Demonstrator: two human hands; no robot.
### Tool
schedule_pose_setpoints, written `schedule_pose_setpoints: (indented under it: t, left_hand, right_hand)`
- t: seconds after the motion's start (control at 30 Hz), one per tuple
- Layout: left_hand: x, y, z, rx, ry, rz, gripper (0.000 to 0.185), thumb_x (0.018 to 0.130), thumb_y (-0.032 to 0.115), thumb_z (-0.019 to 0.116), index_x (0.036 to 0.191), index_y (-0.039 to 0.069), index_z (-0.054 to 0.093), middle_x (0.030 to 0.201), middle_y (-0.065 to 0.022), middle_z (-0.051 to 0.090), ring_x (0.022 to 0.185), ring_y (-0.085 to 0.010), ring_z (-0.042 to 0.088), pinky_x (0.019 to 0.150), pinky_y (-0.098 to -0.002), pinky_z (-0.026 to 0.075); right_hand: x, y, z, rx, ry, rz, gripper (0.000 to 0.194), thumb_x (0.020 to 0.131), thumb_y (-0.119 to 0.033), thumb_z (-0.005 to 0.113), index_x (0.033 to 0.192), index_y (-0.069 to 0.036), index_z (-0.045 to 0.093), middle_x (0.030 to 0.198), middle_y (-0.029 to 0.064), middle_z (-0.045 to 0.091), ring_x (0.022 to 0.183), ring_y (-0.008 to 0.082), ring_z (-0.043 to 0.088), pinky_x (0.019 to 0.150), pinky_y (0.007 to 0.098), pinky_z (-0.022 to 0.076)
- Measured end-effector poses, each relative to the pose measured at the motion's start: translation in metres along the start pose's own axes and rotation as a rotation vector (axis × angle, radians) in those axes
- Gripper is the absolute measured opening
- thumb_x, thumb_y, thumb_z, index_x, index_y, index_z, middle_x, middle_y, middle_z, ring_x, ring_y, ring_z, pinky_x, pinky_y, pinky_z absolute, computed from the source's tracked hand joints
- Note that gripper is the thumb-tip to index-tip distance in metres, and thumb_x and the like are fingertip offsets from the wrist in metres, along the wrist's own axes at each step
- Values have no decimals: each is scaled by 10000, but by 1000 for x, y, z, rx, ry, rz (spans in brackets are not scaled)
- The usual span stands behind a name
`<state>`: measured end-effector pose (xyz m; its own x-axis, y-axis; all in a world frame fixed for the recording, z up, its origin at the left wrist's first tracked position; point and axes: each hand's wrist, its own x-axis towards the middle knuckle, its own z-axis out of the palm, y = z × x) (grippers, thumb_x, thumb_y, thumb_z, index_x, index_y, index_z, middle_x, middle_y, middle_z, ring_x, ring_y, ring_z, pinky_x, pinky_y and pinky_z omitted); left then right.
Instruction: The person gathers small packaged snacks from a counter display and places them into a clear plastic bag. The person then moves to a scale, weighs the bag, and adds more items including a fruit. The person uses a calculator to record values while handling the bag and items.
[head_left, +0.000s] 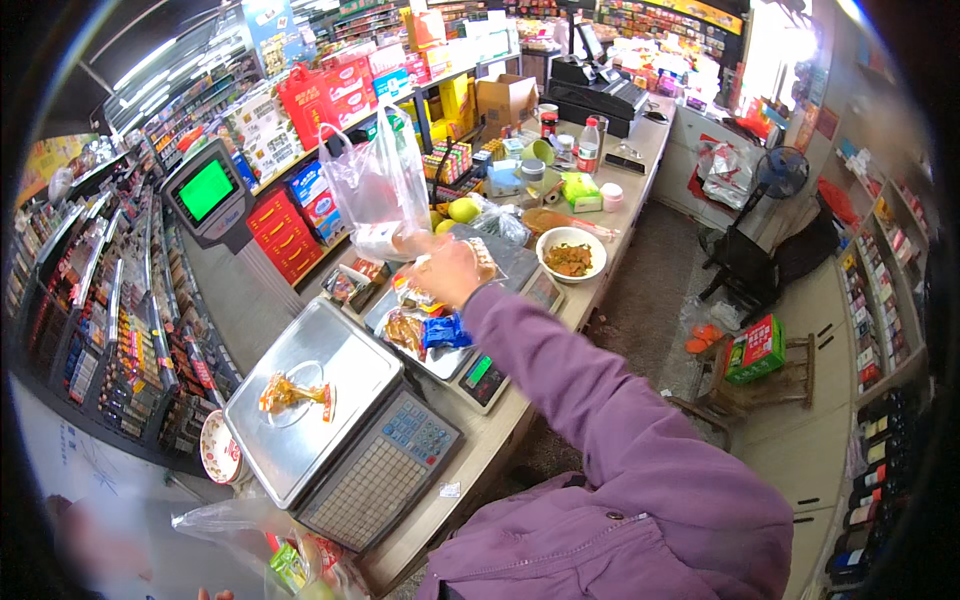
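Observation:
My right hand (448, 271), in a purple sleeve, is over the small scale's steel tray (450, 363). Its blurred fingers are beside the bottom of a clear plastic carrier bag (382, 187) and touch or hover over wrapped snacks; whether they grip one is unclear. A blue packet (447, 331) and a brown vacuum-packed food (404, 331) lie on that tray. On the larger scale's steel platform (330, 337) sits a packaged drumstick-like food (289, 395). My left hand is not identifiable; fingertips (216, 595) at the bottom edge could be anyone's.
A bowl of food (571, 255), green fruit (463, 210), a red-capped bottle (588, 146) and a cash register (596, 94) stand along the counter. A plastic bag of goods (296, 562) is at lower left. A chair (750, 255) and a wooden stool (772, 401) stand at right.

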<state>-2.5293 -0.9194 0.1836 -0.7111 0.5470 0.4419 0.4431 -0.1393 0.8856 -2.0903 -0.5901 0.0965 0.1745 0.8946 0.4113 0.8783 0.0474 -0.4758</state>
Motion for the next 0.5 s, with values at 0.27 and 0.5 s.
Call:
schedule_pose_setpoints:
  t: [0.27, 0.5]
  left_hand:
    - [26, -50, -9, -290, 20, 2, 297, 1006, 133, 509, 1279, 37, 571, 912, -37, 627, 525, -13, 344, 447, -168, 259]
    - [18, -39, -5, -302, 21, -2, 277, 1008, 129, 507, 1267, 49, 569, 867, -36, 605, 537, -18, 352, 447, -173, 254]
  right_hand:
    - [39, 176, -28, 8, -202, 271, 1068, 695, -766, 645, 1479, -100, 357, 1358, 258, 518, 1254, 393, 511, 1058, 454, 391]
    - [58, 122, 11, 52, -459, 339, 1146, 615, -786, 683, 1518, -195, 296, 1521, 243, 312, 1408, 418, 295, 1112, 489, 315]
